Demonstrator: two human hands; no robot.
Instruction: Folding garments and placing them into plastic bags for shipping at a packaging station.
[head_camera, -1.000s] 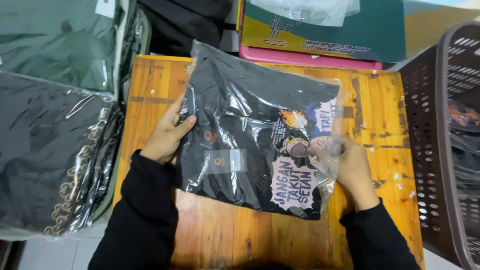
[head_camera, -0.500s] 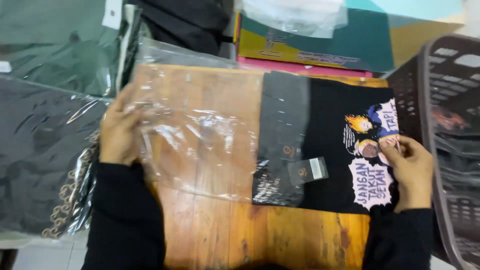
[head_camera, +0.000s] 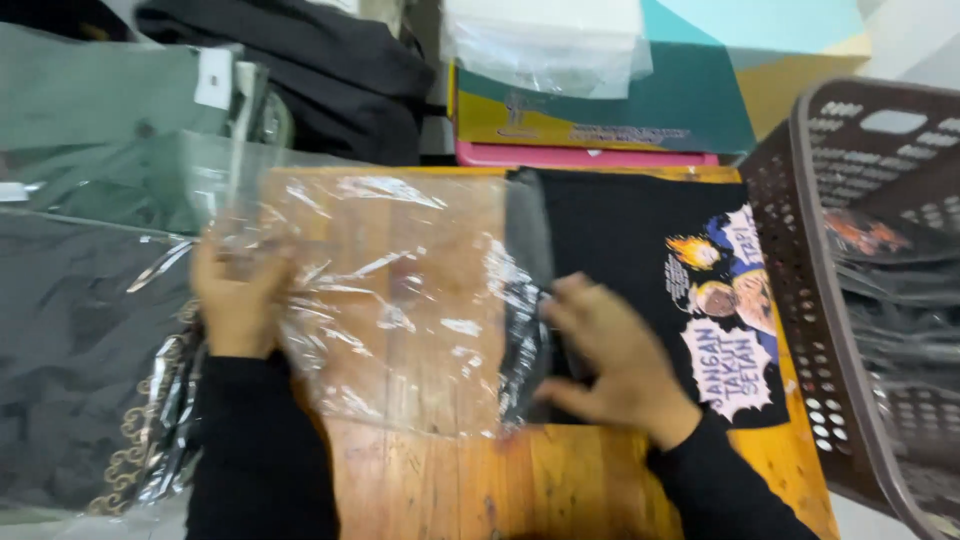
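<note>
A folded black garment (head_camera: 625, 250) with a colourful cartoon print lies on the right half of a wooden table (head_camera: 560, 480). A clear plastic bag (head_camera: 390, 300) stretches left from it, its open end just over the garment's left edge. My left hand (head_camera: 235, 300) grips the bag's far left end. My right hand (head_camera: 610, 360) presses flat on the garment's left part, fingers spread at the bag's mouth. Both arms wear black sleeves.
A brown perforated basket (head_camera: 810, 330) holding bagged garments stands at the right. Bagged dark garments (head_camera: 80, 350) are stacked at the left. Behind the table lie a teal and yellow box (head_camera: 640, 110), a pink edge, white plastic bags (head_camera: 545, 40) and black cloth (head_camera: 320, 80).
The garment has slid out of the bag toward the right. My left hand pulled the bag left, and my right hand moved from the print to the garment's left part.
</note>
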